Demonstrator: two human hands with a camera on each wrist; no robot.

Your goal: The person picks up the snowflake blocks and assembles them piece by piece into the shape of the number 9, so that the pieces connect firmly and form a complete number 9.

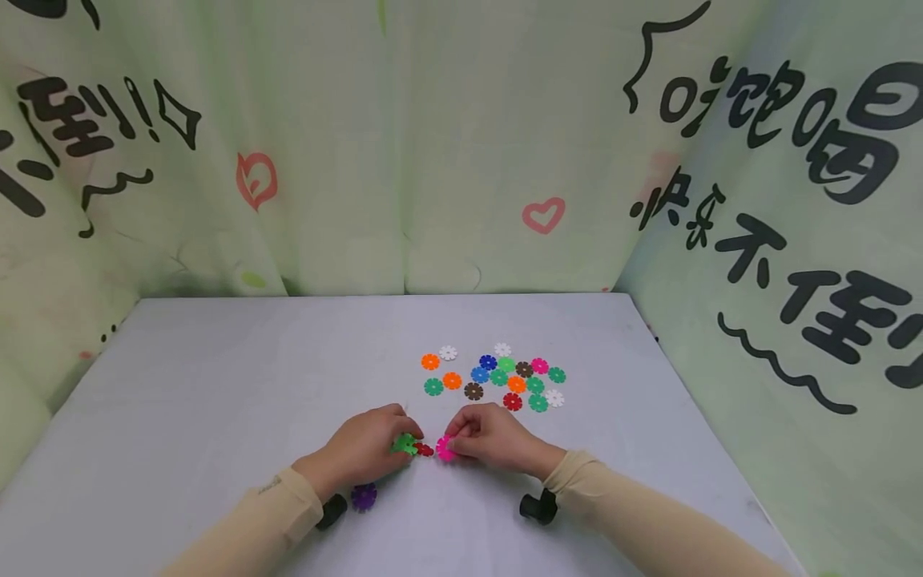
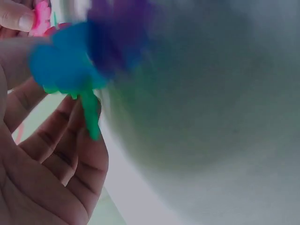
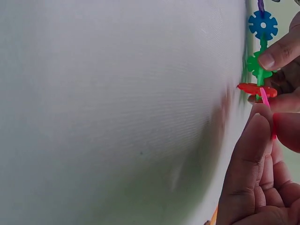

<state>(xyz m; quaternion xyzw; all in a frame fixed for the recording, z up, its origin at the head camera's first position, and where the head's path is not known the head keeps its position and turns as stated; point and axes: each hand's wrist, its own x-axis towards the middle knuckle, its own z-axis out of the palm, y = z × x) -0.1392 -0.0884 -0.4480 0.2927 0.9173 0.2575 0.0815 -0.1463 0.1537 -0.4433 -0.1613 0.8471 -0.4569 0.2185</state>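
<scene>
My left hand (image 1: 360, 445) grips a chain of notched plastic snowflake discs joined edge to edge. Its green part (image 1: 405, 443) shows between the fingers and a red disc (image 1: 424, 449) sticks out toward the right. A blue disc (image 3: 263, 25) follows the green ones in the right wrist view, and a purple disc (image 1: 364, 497) forms the other end. Between thumb and fingertips, my right hand (image 1: 501, 437) pinches a pink disc (image 1: 443, 449) close beside the red one. From the right wrist, pink and red look to meet; whether they interlock I cannot tell.
Loose discs lie scattered beyond the hands, among them orange (image 1: 452, 381), brown (image 1: 473, 391), red (image 1: 513, 401) and white (image 1: 554, 398) ones. They rest on a white table (image 1: 238, 369). Printed curtains (image 1: 447, 144) enclose its back and sides.
</scene>
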